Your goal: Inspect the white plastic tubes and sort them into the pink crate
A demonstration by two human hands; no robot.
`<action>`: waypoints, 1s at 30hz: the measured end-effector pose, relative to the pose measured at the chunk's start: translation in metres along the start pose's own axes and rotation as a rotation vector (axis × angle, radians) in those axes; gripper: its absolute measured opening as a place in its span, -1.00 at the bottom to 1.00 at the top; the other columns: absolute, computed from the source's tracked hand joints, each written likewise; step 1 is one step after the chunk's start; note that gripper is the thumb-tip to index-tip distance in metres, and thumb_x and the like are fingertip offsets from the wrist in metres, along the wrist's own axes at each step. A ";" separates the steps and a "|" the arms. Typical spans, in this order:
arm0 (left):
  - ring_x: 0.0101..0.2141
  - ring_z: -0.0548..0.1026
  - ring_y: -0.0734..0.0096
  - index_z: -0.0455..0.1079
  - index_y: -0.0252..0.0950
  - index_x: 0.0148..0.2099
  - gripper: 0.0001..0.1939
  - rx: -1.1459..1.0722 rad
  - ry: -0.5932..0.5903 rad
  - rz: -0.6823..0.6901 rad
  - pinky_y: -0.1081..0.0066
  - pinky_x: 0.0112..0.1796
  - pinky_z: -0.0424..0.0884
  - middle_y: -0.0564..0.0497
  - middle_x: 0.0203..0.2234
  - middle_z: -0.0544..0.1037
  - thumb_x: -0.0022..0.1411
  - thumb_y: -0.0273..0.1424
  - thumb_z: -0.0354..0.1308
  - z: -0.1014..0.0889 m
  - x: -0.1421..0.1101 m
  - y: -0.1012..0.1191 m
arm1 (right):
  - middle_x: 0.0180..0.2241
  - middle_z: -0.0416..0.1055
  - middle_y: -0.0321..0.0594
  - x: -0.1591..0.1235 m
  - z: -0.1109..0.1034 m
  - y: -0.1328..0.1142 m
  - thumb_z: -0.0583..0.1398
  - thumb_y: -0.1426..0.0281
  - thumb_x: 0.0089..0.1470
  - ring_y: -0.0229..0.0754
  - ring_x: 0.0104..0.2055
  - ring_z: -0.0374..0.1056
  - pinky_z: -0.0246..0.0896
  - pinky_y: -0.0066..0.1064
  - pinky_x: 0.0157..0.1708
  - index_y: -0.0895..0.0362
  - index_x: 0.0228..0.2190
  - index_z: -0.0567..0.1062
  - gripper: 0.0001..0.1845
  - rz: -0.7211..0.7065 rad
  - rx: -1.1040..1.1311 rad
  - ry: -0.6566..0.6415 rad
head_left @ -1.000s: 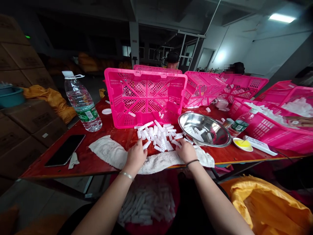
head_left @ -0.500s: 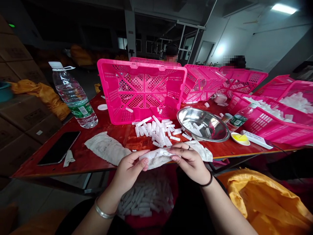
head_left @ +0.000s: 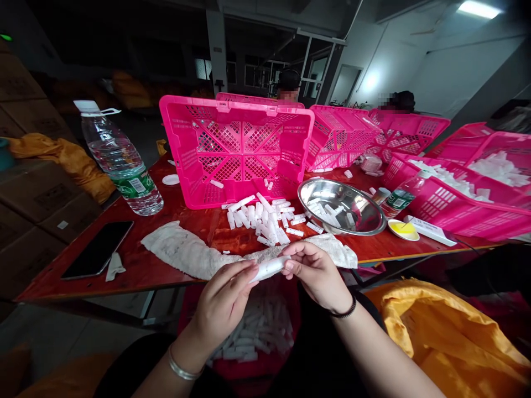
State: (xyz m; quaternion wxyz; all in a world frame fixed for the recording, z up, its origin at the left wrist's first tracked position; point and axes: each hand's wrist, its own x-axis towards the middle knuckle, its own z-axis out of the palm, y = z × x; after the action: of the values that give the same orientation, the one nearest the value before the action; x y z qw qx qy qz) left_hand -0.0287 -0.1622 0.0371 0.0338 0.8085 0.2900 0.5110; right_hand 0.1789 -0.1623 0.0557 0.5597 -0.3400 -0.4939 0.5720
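My left hand [head_left: 224, 301] and my right hand [head_left: 317, 273] hold one small white plastic tube [head_left: 269, 267] between their fingertips, just in front of the red table's [head_left: 136, 265] near edge. Beyond it a white cloth [head_left: 186, 254] lies along the table edge. A pile of white tubes [head_left: 263, 218] sits in front of a pink crate [head_left: 236, 149] tipped on its side. Below my hands, a red container on my lap holds several more white tubes [head_left: 257, 331].
A steel bowl [head_left: 342, 207] with some tubes stands right of the pile, by a small yellow dish [head_left: 402, 229]. A water bottle [head_left: 120, 163] and a black phone [head_left: 97, 249] are at left. More pink crates [head_left: 452, 199] fill the right; a yellow bag [head_left: 440, 337] is beside me. Two people sit opposite.
My hands left the pile on the table, drew back toward me with a white tube, and now hold it between both sets of fingertips below the table edge.
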 end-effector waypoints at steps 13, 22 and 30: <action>-0.33 0.47 0.32 0.44 -0.27 -0.12 -0.73 -0.445 -0.155 -0.699 0.43 -0.30 0.39 -0.07 -0.35 0.53 0.18 -0.24 0.13 0.006 -0.005 0.020 | -0.52 0.41 -0.32 -0.006 0.002 -0.007 0.30 0.46 -0.04 -0.40 -0.54 0.34 0.32 -0.55 -0.50 0.04 -0.31 0.60 -0.83 -0.111 -0.147 -0.069; -0.37 0.50 0.24 0.44 -0.26 -0.15 -0.68 -0.209 -0.408 -0.713 0.37 -0.34 0.41 -0.07 -0.41 0.54 0.22 -0.15 0.05 0.004 -0.021 -0.001 | -0.06 0.44 -0.10 -0.006 -0.029 0.014 0.12 0.36 0.15 -0.13 0.10 0.26 0.23 -0.26 0.05 0.08 -0.10 0.52 -0.70 -0.164 -0.907 -0.205; -0.05 0.37 0.16 0.41 -0.37 -0.07 -0.70 0.322 -0.350 -0.580 0.23 0.06 0.22 -0.18 -0.14 0.43 0.26 -0.46 -0.08 0.032 0.041 -0.101 | -0.21 0.49 0.02 0.093 -0.105 0.053 0.12 0.56 -0.02 -0.07 -0.14 0.39 0.20 -0.27 -0.04 0.26 -0.17 0.50 -0.67 0.022 -1.330 0.252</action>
State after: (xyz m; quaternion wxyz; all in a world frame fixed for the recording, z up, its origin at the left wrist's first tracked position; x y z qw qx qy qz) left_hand -0.0334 -0.0501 0.0192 0.0983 0.7628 0.5734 0.2822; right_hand 0.2485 -0.0458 -0.0084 0.2789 -0.6813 -0.6681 0.1081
